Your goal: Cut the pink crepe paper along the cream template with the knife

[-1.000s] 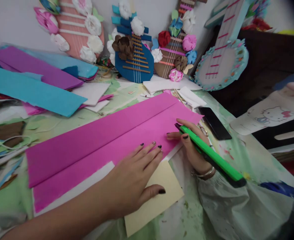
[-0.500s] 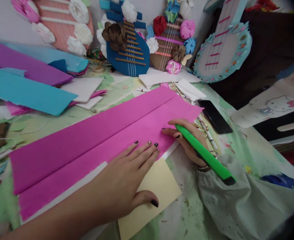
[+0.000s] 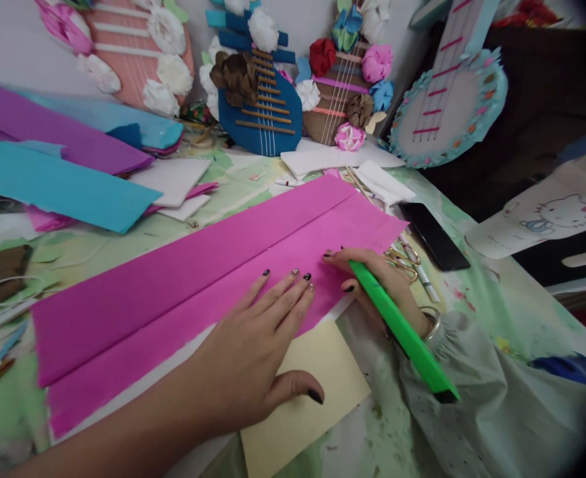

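A long sheet of pink crepe paper [image 3: 198,272] lies across the table, a fold line running along its length. White paper shows under its near edge. My left hand [image 3: 253,352] rests flat on the pink paper, fingers stretched and thumb out over a pale yellow card [image 3: 317,392]. In my right hand [image 3: 377,285] is a green utility knife [image 3: 405,332], its dark butt end towards me. The fingertips of that hand are at the pink paper's right part. The knife's blade cannot be made out.
Gold-handled scissors [image 3: 403,259] and a black phone [image 3: 435,236] lie right of the paper. A white cup [image 3: 537,219] stands beyond. Turquoise paper [image 3: 64,182] and purple paper [image 3: 74,136] pile up at left. Decorated cardboard instruments, among them a blue one [image 3: 260,123], lean at the back.
My right hand has lowered slightly and tilted the green knife more steeply, its butt end moving down and left. My left hand stays flat on the paper. The whole view has shifted a little.
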The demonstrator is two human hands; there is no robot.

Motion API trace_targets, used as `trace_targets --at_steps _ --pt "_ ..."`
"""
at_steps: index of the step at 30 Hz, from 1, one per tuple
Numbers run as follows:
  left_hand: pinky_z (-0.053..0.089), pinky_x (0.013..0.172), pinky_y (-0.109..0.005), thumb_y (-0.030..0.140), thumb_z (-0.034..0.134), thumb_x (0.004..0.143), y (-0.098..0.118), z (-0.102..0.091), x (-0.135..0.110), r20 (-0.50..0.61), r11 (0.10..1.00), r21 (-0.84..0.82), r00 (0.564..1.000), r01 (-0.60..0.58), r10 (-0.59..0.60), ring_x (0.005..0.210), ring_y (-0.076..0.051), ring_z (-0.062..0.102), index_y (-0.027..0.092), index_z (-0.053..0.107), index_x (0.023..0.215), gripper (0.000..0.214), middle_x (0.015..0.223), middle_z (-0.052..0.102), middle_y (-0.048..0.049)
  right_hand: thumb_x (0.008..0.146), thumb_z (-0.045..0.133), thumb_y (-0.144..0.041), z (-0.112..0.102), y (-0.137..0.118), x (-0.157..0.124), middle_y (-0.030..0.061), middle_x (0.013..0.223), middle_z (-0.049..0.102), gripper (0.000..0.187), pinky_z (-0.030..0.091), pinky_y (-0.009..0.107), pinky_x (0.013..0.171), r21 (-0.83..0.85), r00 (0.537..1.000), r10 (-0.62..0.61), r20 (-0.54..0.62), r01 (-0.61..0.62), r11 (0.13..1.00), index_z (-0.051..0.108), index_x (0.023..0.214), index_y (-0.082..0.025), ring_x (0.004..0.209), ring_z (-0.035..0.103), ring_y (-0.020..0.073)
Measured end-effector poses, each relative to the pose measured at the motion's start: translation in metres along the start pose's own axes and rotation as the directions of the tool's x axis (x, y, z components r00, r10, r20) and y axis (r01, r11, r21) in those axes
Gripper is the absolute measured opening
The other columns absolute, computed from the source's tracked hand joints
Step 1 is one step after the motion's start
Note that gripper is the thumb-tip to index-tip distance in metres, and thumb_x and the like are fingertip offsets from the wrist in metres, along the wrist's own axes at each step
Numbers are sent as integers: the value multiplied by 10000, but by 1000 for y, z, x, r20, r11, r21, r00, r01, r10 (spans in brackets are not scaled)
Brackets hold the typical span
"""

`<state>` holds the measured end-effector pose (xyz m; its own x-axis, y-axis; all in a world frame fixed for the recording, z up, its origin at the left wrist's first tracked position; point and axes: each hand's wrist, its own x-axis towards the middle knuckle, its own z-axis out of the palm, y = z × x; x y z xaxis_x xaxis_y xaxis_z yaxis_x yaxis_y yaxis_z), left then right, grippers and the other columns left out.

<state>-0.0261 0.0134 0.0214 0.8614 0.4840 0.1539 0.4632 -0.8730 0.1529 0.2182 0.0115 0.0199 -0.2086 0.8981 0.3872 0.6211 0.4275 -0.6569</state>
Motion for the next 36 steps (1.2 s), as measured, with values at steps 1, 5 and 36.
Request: trace_targets --at_steps 1,5,36 --pt "116 1169 -498 706 275 913 -1 1 0 -3 1000 9 1000 15 -15 1452 -310 213 46 199 1499 886 1550 250 -166 910 564 -274 0 1 0 43 1207 671 289 558 328 930 -24 998 4 56 -3 1000 557 1198 -252 1127 643 219" --pt "128 1172 -506 693 293 917 -2 4 -1 48 998 2 997 64 -64 1450 -301 223 76 181 1511 864 1555 238 -156 916 509 -179 -1 4 2 19 1305 606 324 576 292 900 -28 979 61 194 -56 998 549 1226 -269 1098 659 189" --pt "154 1161 -543 722 290 897 -3 -8 0 186 995 -48 980 83 -72 1463 -326 156 112 167 1520 880 1569 170 -154 860 508 -143 -10 6 9 39 1245 654 384 554 353 932 -59 967 36 253 -22 998 604 1216 -251 1028 687 205"
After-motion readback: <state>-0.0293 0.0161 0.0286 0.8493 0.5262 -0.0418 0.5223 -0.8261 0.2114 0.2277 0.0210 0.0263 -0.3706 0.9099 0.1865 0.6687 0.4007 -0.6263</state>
